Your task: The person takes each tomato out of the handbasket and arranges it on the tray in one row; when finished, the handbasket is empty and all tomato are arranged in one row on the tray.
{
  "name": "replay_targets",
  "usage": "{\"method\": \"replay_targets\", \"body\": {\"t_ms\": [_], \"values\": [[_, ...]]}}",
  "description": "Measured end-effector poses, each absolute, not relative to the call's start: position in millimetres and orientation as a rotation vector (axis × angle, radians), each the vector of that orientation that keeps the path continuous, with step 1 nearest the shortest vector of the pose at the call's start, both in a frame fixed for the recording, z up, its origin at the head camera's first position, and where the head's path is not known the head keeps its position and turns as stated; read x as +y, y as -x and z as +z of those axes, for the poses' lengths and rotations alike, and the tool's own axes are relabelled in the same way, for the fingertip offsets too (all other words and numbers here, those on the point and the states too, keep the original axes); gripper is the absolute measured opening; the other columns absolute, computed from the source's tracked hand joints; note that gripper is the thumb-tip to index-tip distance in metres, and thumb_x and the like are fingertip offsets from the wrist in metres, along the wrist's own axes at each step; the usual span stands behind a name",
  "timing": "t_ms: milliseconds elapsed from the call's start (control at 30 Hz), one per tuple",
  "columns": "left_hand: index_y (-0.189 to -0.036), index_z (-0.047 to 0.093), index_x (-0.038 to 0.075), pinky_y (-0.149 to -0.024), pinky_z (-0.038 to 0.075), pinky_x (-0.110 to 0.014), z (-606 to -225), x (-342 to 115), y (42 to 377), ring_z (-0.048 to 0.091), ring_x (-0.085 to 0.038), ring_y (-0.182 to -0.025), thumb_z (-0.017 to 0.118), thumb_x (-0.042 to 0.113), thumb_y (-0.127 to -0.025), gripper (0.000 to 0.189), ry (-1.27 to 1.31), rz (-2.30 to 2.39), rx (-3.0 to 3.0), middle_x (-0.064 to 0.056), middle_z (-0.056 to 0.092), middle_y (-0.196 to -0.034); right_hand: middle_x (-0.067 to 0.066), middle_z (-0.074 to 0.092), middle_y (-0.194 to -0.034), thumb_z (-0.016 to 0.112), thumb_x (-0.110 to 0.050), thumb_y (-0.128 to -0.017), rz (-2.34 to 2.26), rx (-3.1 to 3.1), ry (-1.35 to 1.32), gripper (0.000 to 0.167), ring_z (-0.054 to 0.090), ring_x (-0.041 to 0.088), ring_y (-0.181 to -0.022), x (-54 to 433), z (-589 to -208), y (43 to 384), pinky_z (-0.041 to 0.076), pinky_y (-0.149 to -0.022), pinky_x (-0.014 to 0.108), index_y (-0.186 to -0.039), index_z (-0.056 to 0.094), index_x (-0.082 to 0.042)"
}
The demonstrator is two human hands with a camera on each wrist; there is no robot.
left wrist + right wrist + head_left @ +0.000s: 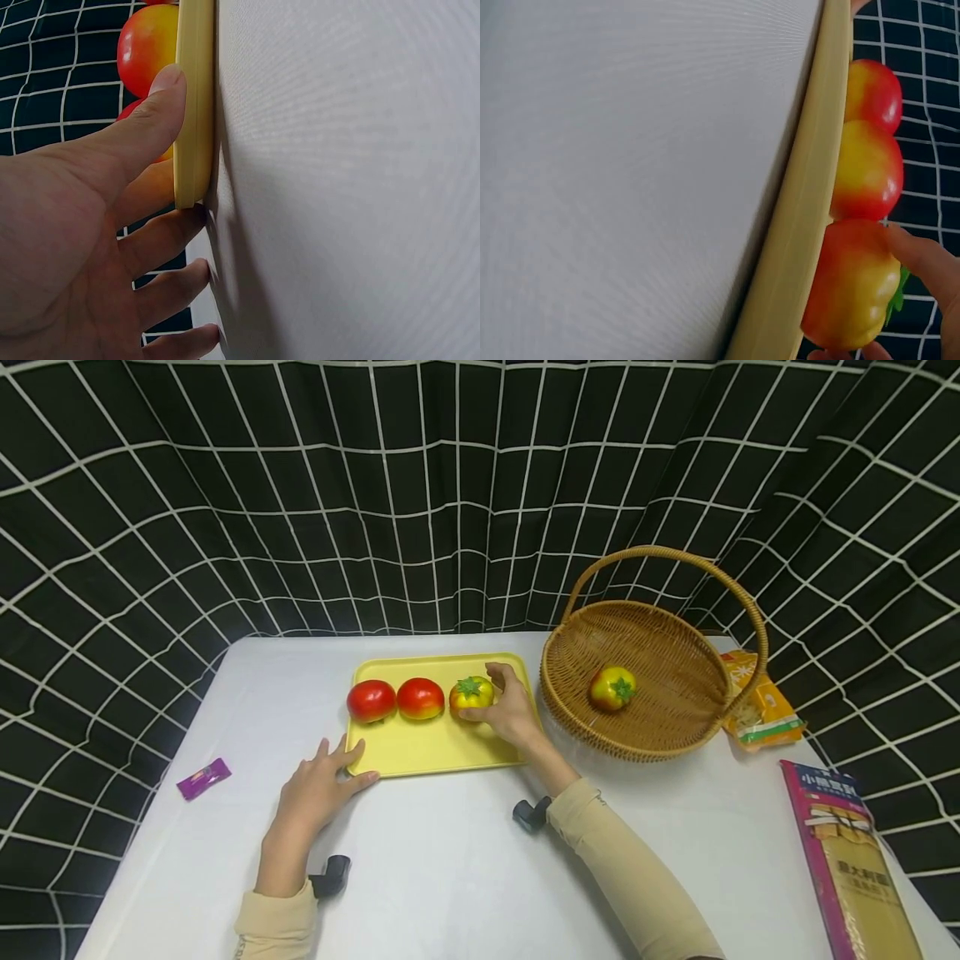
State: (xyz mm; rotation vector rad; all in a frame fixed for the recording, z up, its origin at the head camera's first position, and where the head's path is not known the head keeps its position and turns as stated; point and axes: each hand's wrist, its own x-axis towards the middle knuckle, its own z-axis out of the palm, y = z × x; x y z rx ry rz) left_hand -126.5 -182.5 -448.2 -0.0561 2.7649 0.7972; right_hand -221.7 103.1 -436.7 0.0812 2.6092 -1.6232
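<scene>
A yellow tray (420,760) holds two red tomatoes (371,701) (421,699) side by side, and a red-and-yellow tomato (472,693) with green leaves on top stands at their right. My right hand (512,710) holds that leafy tomato, its thumb on one side and fingertips on the other in the right wrist view. At the tray's front left corner is my left hand (318,787), fingers spread. In the left wrist view its thumb (161,105) rests along the tray's rim, and the other fingers extend past the corner.
A wicker basket (675,693) with a tall handle stands right of the tray, another leafy tomato (613,687) inside. Beyond it lies an orange packet (772,710); a long noodle packet (855,868) lies at the right edge. A small purple packet (204,779) is at the left.
</scene>
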Motion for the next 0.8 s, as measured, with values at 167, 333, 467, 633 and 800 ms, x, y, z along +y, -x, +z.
{"method": "replay_targets", "body": {"t_ms": [167, 333, 467, 633, 800], "values": [[-0.159, 0.048, 0.011, -0.12, 0.02, -0.081, -448.4, -183.2, 126.6, 0.021, -0.066, -0.152, 0.073, 0.048, -0.098, 0.076, 0.053, 0.792, 2.768, -0.035, 0.025, -0.169, 0.017, 0.055, -0.156, 0.094, -0.005, -0.077, -1.59, 2.632, -0.086, 0.09, 0.051, 0.033, -0.147, 103.7, -436.4, 222.0, 0.038, -0.128, 0.044, -0.153, 0.047, -0.007], [-0.16, 0.047, 0.012, -0.12, 0.018, -0.081, -448.5, -182.6, 126.7, 0.02, -0.066, -0.153, 0.072, 0.049, -0.098, 0.076, 0.065, 0.802, 2.754, -0.033, 0.025, -0.169, 0.017, 0.057, -0.153, 0.092, -0.003, -0.078, -1.598, 2.622, -0.078, 0.086, 0.055, 0.035, -0.142, 101.1, -438.3, 223.0, 0.04, -0.126, 0.044, -0.152, 0.048, -0.007], [-0.159, 0.048, 0.012, -0.12, 0.018, -0.081, -449.0, -181.5, 126.8, 0.02, -0.065, -0.153, 0.072, 0.049, -0.098, 0.076, 0.069, 0.803, 2.756, -0.033, 0.025, -0.169, 0.016, 0.057, -0.154, 0.092, -0.003, -0.078, -1.596, 2.615, -0.079, 0.086, 0.054, 0.034, -0.143, 98.0, -439.1, 224.1, 0.04, -0.127, 0.044, -0.152, 0.048, -0.007], [-0.16, 0.047, 0.012, -0.118, 0.02, -0.084, -449.1, -180.9, 127.4, 0.021, -0.069, -0.15, 0.073, 0.049, -0.098, 0.077, 0.063, 0.794, 2.766, -0.035, 0.025, -0.169, 0.015, 0.057, -0.155, 0.093, -0.004, -0.078, -1.575, 2.629, -0.081, 0.087, 0.053, 0.033, -0.144, 96.8, -437.7, 225.3, 0.039, -0.127, 0.043, -0.153, 0.048, -0.008], [-0.16, 0.047, 0.012, -0.118, 0.019, -0.083, -448.1, -181.7, 127.0, 0.02, -0.068, -0.151, 0.072, 0.05, -0.098, 0.076, 0.069, 0.792, 2.756, -0.034, 0.024, -0.169, 0.015, 0.057, -0.154, 0.093, -0.005, -0.078, -1.577, 2.626, -0.065, 0.088, 0.053, 0.033, -0.145, 96.5, -436.3, 226.6, 0.039, -0.127, 0.043, -0.153, 0.048, -0.007]]}}
